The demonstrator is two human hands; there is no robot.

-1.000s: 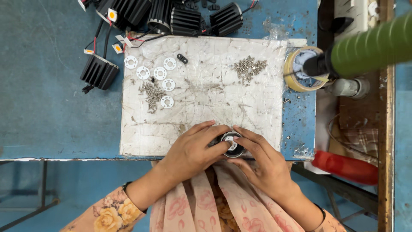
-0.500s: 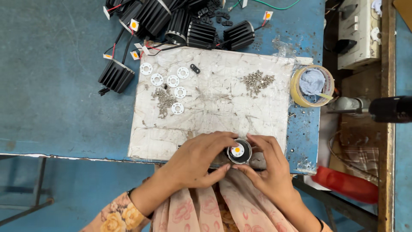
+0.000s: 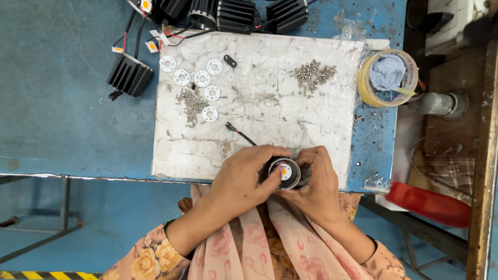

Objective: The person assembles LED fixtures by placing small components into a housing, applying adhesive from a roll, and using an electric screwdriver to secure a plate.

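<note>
Both hands hold one small black finned heat sink (image 3: 284, 172) with a round white and orange disc on its face, at the near edge of the white work board (image 3: 259, 98). My left hand (image 3: 243, 179) wraps its left side, thumb on the rim. My right hand (image 3: 314, 184) cups its right side. A thin red and black wire (image 3: 239, 133) trails from the part onto the board.
Several white plastic rings (image 3: 197, 83) and a heap of screws (image 3: 191, 103) lie at the board's left; another screw heap (image 3: 313, 75) at its right. Black finned heat sinks (image 3: 129, 75) line the far edge. A tape roll holding blue paste (image 3: 388, 77) stands right, a red object (image 3: 428, 205) below it.
The view has shifted, so the board sits further right and lower in the picture. Both hands stay on the heat sink, turning it so the disc face shows.
</note>
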